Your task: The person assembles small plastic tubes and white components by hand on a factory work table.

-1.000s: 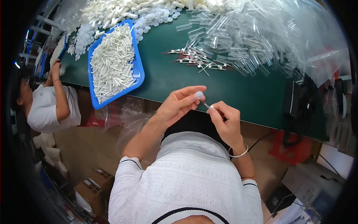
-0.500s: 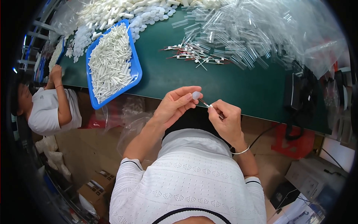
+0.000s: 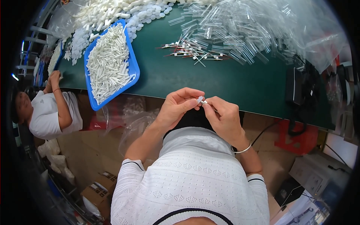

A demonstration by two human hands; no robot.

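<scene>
Head view, looking down over the person's lap at the near edge of a green table (image 3: 232, 80). The left hand (image 3: 179, 107) and right hand (image 3: 223, 116) meet just below the table edge, fingertips touching. The left hand's thumb and forefinger are pressed together around a small pale cap (image 3: 200, 99); the right hand's fingers are closed in a pinch on a thin stick (image 3: 206, 102) whose end meets the cap, most of it hidden by the fingers. A metal bangle (image 3: 243, 150) circles the right wrist. Beyond the hands, on the table, lies a loose cluster of red-tipped sticks (image 3: 193, 52); farther beyond and to the right of them spreads a large heap of clear plastic tubes (image 3: 240, 30). Beyond the left hand and to its left, a blue tray (image 3: 132, 62) filled with white rods overhangs the table edge, with a pile of white caps (image 3: 112, 13) behind it. Far to the left of the left hand, another person (image 3: 52, 108) in a white shirt works at the same table.
</scene>
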